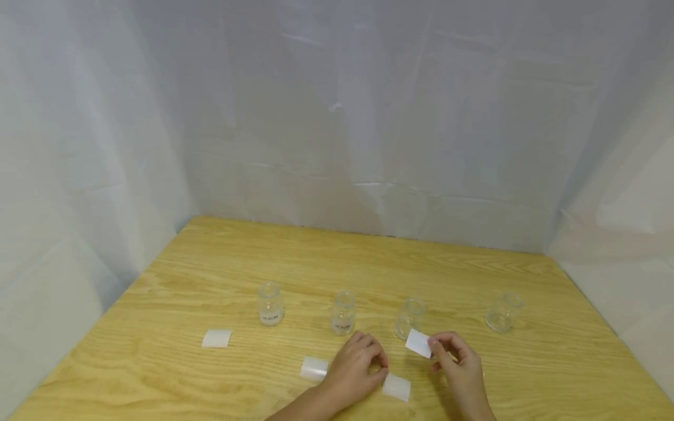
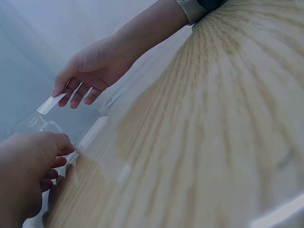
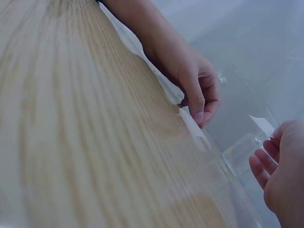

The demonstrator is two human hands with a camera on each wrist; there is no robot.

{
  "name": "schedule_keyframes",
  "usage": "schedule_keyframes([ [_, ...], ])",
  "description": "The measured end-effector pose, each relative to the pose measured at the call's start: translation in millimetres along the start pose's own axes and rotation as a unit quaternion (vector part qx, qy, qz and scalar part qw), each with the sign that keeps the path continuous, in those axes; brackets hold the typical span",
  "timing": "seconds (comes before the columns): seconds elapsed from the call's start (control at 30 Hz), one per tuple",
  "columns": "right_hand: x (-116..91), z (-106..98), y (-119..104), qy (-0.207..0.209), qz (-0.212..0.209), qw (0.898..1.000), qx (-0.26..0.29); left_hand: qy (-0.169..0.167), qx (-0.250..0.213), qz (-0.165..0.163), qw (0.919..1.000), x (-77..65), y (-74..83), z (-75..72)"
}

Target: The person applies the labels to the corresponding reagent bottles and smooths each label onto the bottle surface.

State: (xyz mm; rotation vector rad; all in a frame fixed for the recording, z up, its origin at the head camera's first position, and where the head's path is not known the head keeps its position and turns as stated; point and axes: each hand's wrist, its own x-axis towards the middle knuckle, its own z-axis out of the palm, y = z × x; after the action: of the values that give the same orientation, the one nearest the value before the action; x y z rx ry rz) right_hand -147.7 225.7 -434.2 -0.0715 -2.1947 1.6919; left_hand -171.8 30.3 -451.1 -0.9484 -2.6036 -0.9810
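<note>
My right hand (image 1: 459,365) pinches a small white label (image 1: 418,343) by its right edge, thumb and fingertips together, just in front of the third glass jar (image 1: 410,318). My left hand (image 1: 354,369) is low over the table with thumb and forefinger pinching the near corner of a white paper piece (image 1: 396,388). In the right wrist view that paper piece (image 3: 194,128) lies beneath the left fingertips. Another glossy white piece (image 1: 314,368) lies left of the left hand. Beyond that hand stands a jar (image 1: 343,314) with a dark-printed label low on its front.
A second jar with printed text (image 1: 271,305) stands further left, and an unlabelled tilted-looking jar (image 1: 504,313) is at the right. One more white piece (image 1: 216,338) lies at the left on the wooden table (image 1: 158,362). White sheeting (image 1: 368,117) surrounds the table's back and sides.
</note>
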Motion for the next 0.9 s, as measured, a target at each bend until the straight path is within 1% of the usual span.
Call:
schedule_keyframes([
  [0.1,0,0,0,-0.003,0.001,1.000,-0.004,0.019,-0.036,-0.002,0.9992,0.9,0.2,0.8],
  [0.17,0,0,1,-0.004,0.001,1.000,-0.007,0.039,-0.063,0.008,0.9972,1.6,0.4,1.4],
  [0.23,0,-1,1,-0.008,-0.002,1.000,-0.010,0.075,-0.090,0.032,0.9926,2.6,1.0,2.8],
  [0.3,-1,-1,2,-0.014,-0.006,1.000,-0.013,0.115,-0.116,0.070,0.9840,4.2,2.8,5.6],
  [0.33,-1,-1,2,-0.018,-0.010,1.000,-0.015,0.135,-0.122,0.094,0.9788,5.4,4.4,7.5],
  [0.4,-2,-2,2,-0.026,-0.014,0.999,-0.019,0.169,-0.127,0.130,0.9688,8.0,8.9,12.4],
  [0.43,-2,-2,3,-0.029,-0.016,0.999,-0.019,0.182,-0.123,0.142,0.9652,9.7,11.4,15.2],
  [0.47,-2,-2,3,-0.030,-0.016,0.999,-0.020,0.190,-0.114,0.150,0.9635,11.3,14.1,18.0],
  [0.53,-2,-2,4,-0.032,-0.015,0.999,-0.021,0.201,-0.085,0.146,0.9650,14.3,19.2,23.2],
  [0.67,-1,-2,5,-0.040,-0.013,0.999,-0.025,0.204,-0.046,0.109,0.9718,19.1,26.2,29.7],
  [0.77,-1,-2,4,-0.048,-0.005,0.998,-0.026,0.199,-0.035,0.095,0.9747,20.4,28.1,31.1],
  [0.9,-2,-2,2,-0.062,0.021,0.998,-0.018,0.191,-0.044,0.089,0.9766,20.6,28.2,30.9],
])
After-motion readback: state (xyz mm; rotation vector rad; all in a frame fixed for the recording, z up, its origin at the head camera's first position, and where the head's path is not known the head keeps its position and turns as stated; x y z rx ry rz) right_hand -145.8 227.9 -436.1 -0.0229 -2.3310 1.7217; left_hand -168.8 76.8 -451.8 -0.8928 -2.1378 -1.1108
